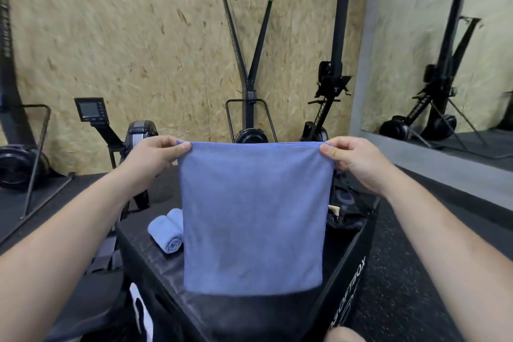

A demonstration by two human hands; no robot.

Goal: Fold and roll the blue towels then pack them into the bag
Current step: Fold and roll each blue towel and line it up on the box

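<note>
Blue towel hangs from left hand and right hand pinching its top corners, so hold that edge taut and lower it flat onto the bench.

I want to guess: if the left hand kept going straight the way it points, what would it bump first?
Probably the grey rowing machine beyond the left hand; depth is unclear.

A black padded box stands on speckled dark flooring. Behind it, against a chipboard wall, stand a rowing machine and what may be a ski trainer. A mirror hangs at the right.
</note>
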